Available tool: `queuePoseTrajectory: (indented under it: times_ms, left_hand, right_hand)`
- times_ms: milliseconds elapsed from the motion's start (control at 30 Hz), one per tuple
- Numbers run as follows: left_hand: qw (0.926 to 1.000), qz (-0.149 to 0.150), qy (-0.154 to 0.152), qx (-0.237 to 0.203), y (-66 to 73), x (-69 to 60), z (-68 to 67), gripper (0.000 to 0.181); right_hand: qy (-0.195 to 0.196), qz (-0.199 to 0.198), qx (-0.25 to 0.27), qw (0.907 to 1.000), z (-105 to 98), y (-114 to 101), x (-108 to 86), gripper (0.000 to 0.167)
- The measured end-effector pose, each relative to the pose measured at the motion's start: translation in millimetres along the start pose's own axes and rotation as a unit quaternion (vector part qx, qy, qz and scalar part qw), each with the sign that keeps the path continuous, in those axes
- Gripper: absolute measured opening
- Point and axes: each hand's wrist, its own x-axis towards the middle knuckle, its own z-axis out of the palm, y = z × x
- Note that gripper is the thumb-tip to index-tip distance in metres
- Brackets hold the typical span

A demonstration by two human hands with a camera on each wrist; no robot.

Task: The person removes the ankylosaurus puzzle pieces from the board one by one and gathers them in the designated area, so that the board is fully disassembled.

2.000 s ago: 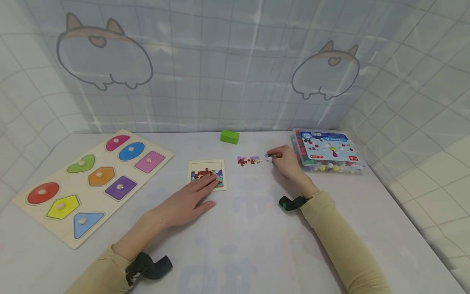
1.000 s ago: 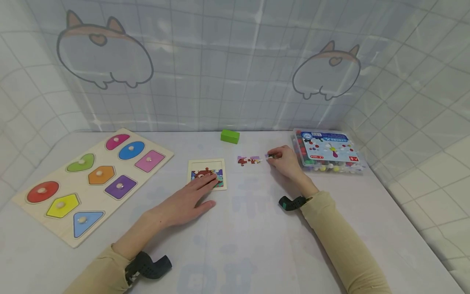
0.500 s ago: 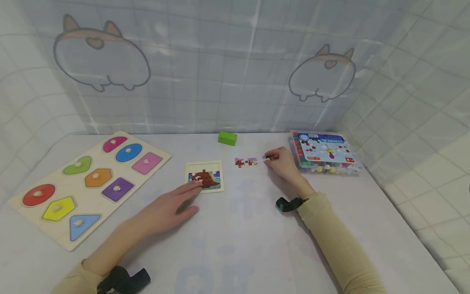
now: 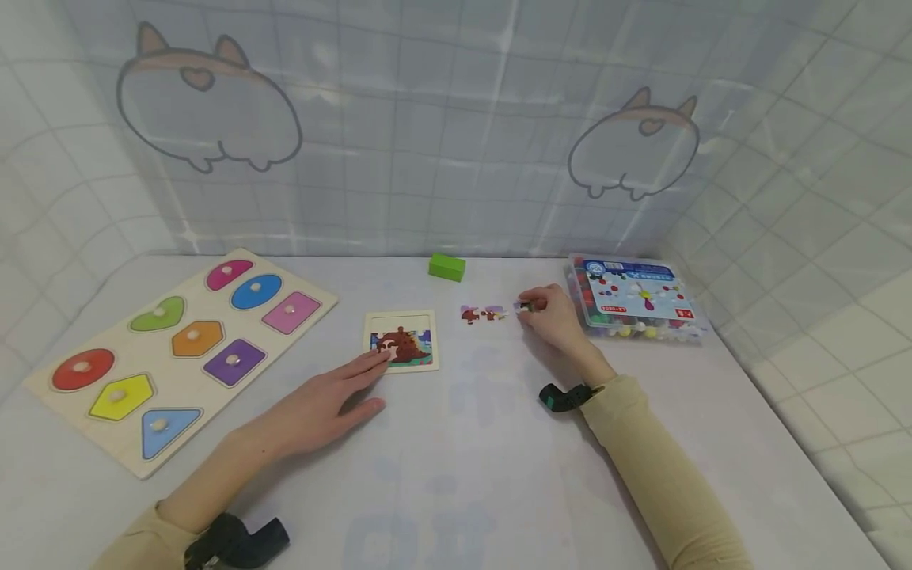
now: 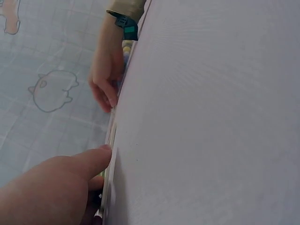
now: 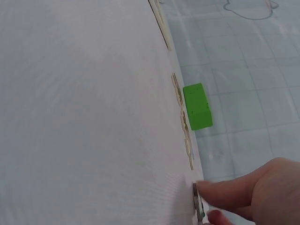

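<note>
A small square jigsaw puzzle in a pale wooden frame (image 4: 402, 318) lies mid-table, showing a brown spiky animal; a strip along its top has no picture pieces. My left hand (image 4: 321, 408) rests with its fingers stretched out, fingertips over the picture's lower left part. To the right lie two loose puzzle pieces side by side, a left one (image 4: 469, 315) and a right one (image 4: 493, 313), purple and brown. Just beyond them my right hand (image 4: 559, 323) pinches another puzzle piece (image 4: 523, 306) at the tabletop; its edge (image 6: 197, 201) shows in the right wrist view.
A green block (image 4: 446, 267) stands behind the pieces. At left lies a wooden knob-puzzle board (image 4: 267, 348) with coloured shapes. A clear plastic box (image 4: 637, 293) of coloured parts is right beside my right hand. Patterned curtain walls surround the table.
My left hand has drawn back to the left, uncovering more of the puzzle picture's right side. My right hand stays in nearly the same place, with small shifts of the pinched piece.
</note>
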Motion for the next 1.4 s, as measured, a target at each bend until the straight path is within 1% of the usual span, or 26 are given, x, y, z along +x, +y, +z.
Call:
queuePoseTrajectory:
  times_ms: [200,267,367,467,567,633,733,867,967,1000,1100,1200,1300,1400]
  left_hand:
    - [0.9999,0.001,-0.006,-0.011,1.4,0.0,-3.2,0.070]
    - [0.9999,0.000,-0.008,-0.012,1.4,0.0,-3.6,0.070]
    - [0.9999,-0.001,-0.008,-0.010,1.5,0.0,-3.7,0.071]
    - [0.9999,-0.002,-0.009,-0.010,1.7,-0.2,-3.5,0.071]
    - [0.9998,-0.004,-0.015,-0.010,1.7,0.4,-2.8,0.071]
    - [0.9997,-0.005,-0.021,-0.013,1.7,1.2,-1.9,0.071]
    - [0.9995,-0.004,-0.026,-0.014,1.6,1.6,-1.0,0.071]
    - [0.9997,-0.006,-0.023,-0.009,0.4,0.7,-1.0,0.070]
    - [0.9998,0.002,-0.018,-0.010,0.0,1.0,-0.8,0.069]
    - [0.9998,0.007,-0.016,-0.012,0.0,1.4,-0.4,0.069]
    - [0.9996,0.017,-0.015,-0.019,1.1,2.5,0.7,0.067]
    - [0.9996,0.017,-0.016,-0.017,1.6,2.2,0.7,0.067]
    - [0.9998,0.012,-0.012,-0.008,1.3,1.2,-0.7,0.069]
    - [0.9999,0.015,-0.005,0.001,0.4,0.3,-2.4,0.070]
  right_hand:
    - [0.023,-0.017,0.031,0.9991,-2.5,-6.4,-0.9,0.033]
    - [0.027,-0.031,0.037,0.9984,-2.2,-9.8,-2.1,0.033]
    - [0.035,-0.057,0.039,0.9970,-0.9,-17.6,-5.6,0.035]
    - [0.042,-0.093,0.042,0.9939,3.2,-26.1,-8.6,0.039]
    - [0.033,-0.133,0.042,0.9897,8.0,-38.1,-13.2,0.041]
    - [0.021,-0.157,0.039,0.9866,13.0,-48.6,-16.7,0.040]
    - [-0.006,-0.177,0.040,0.9833,25.3,-69.2,-21.9,0.037]
    - [-0.047,-0.200,0.033,0.9782,52.6,-100.7,-22.8,0.032]
    - [-0.079,-0.217,0.027,0.9725,72.9,-121.2,-20.6,0.030]
    - [-0.091,-0.216,0.026,0.9719,79.5,-125.6,-19.7,0.029]
    - [-0.119,-0.198,0.031,0.9724,96.2,-132.2,-17.2,0.027]
    - [-0.149,-0.188,0.027,0.9703,107.9,-130.1,-15.0,0.025]
    - [-0.175,-0.199,0.023,0.9641,111.7,-127.4,-13.7,0.024]
    - [-0.191,-0.209,0.021,0.9589,112.6,-125.8,-12.6,0.023]
